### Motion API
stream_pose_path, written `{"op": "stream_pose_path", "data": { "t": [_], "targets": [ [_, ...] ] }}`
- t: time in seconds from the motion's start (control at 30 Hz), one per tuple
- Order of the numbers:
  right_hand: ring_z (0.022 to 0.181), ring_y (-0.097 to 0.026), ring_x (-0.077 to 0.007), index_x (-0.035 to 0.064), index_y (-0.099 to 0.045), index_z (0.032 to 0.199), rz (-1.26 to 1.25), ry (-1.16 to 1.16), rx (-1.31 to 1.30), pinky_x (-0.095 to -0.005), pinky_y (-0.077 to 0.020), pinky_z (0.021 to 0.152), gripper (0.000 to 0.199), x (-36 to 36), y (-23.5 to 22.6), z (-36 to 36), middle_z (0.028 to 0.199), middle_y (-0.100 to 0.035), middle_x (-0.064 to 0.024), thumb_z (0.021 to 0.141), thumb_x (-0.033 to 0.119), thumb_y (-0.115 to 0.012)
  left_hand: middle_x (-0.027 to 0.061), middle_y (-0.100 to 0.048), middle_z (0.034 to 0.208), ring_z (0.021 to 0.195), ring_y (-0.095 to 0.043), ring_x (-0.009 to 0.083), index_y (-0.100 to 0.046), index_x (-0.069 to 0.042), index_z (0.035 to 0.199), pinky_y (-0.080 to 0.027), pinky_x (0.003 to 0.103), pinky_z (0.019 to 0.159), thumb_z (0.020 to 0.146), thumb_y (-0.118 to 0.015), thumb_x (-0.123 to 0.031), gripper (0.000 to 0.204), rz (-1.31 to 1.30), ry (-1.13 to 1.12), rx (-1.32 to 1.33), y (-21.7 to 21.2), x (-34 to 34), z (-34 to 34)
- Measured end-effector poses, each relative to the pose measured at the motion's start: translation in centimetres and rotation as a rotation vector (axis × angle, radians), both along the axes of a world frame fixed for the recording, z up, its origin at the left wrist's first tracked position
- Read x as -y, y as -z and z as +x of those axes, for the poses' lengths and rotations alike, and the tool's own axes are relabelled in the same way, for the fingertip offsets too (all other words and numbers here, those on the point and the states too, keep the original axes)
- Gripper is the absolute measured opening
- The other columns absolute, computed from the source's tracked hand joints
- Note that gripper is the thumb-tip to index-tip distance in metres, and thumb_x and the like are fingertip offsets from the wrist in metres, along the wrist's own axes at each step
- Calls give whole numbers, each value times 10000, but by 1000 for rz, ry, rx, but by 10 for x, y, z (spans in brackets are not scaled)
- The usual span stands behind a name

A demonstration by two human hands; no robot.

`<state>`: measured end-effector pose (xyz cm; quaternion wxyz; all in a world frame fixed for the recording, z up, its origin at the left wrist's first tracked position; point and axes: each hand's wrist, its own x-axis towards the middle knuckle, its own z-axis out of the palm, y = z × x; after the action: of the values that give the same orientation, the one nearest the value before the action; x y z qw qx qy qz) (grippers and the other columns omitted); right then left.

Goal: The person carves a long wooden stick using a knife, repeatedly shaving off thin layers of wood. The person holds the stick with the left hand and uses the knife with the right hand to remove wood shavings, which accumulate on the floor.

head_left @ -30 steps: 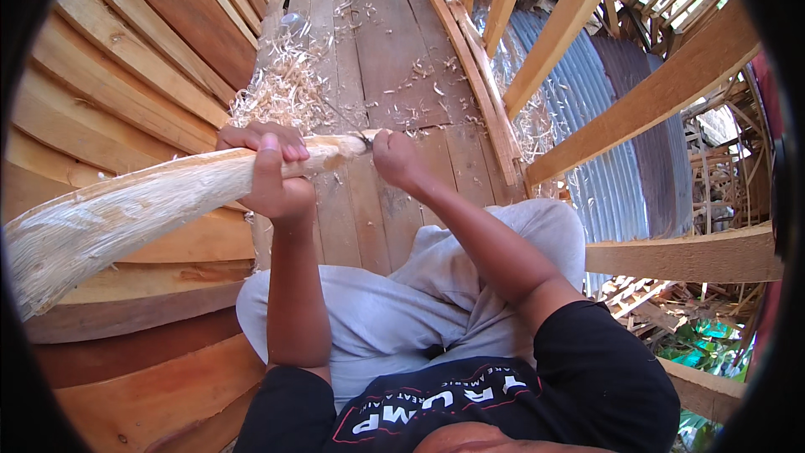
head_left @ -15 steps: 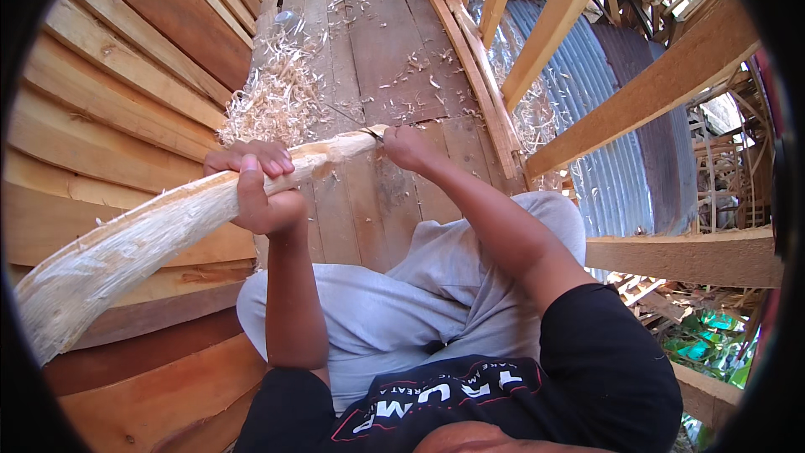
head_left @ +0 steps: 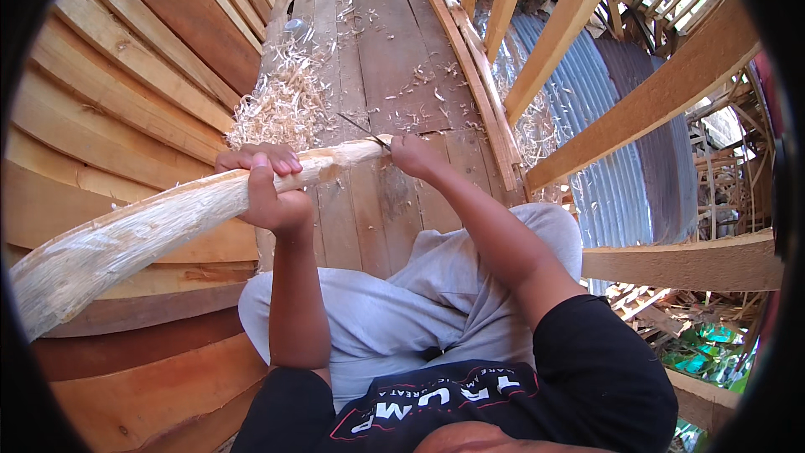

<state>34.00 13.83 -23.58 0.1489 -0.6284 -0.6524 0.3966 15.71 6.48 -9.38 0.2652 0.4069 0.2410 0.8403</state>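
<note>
The plank floor point(head_left: 394, 50) stretches ahead of my knees, and the pale carved pole point(head_left: 159, 231) lies slantwise above it, thick end toward my left, thin end over the boards. A heap of wood shavings point(head_left: 285, 105) sits on the floor just beyond the pole. My left hand point(head_left: 264, 184) wraps the pole's middle, fingers curled tight over its top. My right hand point(head_left: 415, 155) is closed at the pole's thin tip, gripping a thin knife blade point(head_left: 362, 130) that touches that tip.

L hand point(head_left: 267, 189) fingers curled shut, R hand point(head_left: 412, 155) fisted, both arms extended fwd.
</note>
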Motion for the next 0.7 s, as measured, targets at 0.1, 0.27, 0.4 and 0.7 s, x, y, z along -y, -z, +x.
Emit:
{"op": "stream_pose_path", "data": {
  "t": [0.1, 0.27, 0.4, 0.7],
  "targets": [
    [998, -607, -420, -50, -648, 1005, 27, 26, 90, -481, -459, 895, 468, 21, -41, -21, 1050, -619, -292, 903, 297, -351, 54, -425, 573, 470, -417, 122, -381, -71, 808, -428, 271, 464, 766, -477, 4, 129, -17, -33, 44, 0, 1, -6],
    [984, -626, -389, -6, -657, 1031, -8, 36, 127, -486, -475, 877, 425, 18, -22, -26, 1058, -640, -242, 906, 278, -367, 55, -433, 590, 482, -426, 123, -379, -68, 821, -440, 271, 472, 776, -482, 15, 140, -22, 13, 73, 4, 0, -12],
    [1002, -615, -406, -19, -643, 1050, 88, -76, 271, -492, -465, 892, 428, -9, 28, 10, 1073, -634, -247, 913, 270, -359, 57, -445, 610, 493, -436, 124, -382, -70, 831, -449, 273, 487, 797, -493, 12, 142, -4, 43, 41, 1, -2, -9],
    [1018, -599, -434, -45, -631, 1065, 44, -49, 160, -475, -467, 898, 424, 1, 19, -5, 1080, -625, -267, 901, 242, -365, 64, -457, 623, 497, -429, 117, -369, -68, 844, -447, 267, 496, 809, -480, 35, 155, -5, 68, 4, 3, 5, -11]
  ]
}}
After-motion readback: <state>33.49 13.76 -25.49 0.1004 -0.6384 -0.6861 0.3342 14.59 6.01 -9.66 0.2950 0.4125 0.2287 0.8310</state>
